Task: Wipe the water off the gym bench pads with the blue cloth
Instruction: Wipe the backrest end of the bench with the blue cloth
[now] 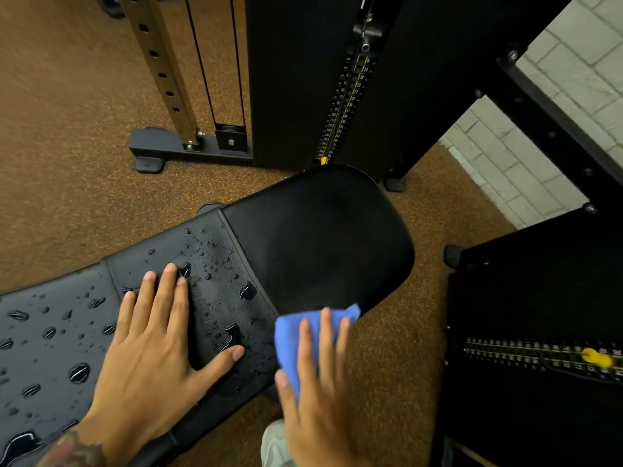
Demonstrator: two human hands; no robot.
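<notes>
A black gym bench runs from the lower left to the centre. Its far pad (323, 237) looks dry and dull. The nearer part (215, 264) and the left pad (50, 335) carry many water drops. My left hand (151, 352) lies flat on the wet part, fingers spread, holding nothing. My right hand (313, 389) presses the blue cloth (293, 335) against the bench's near edge, beside the seam between wet and dry areas. The cloth is folded, partly hidden under my fingers.
A cable machine's weight stack (340, 109) and perforated upright (158, 69) stand just beyond the bench. Another black weight stack (539, 355) with a yellow pin sits at the right. Brown speckled rubber floor (67, 129) surrounds everything. My shoe (273, 443) is below the cloth.
</notes>
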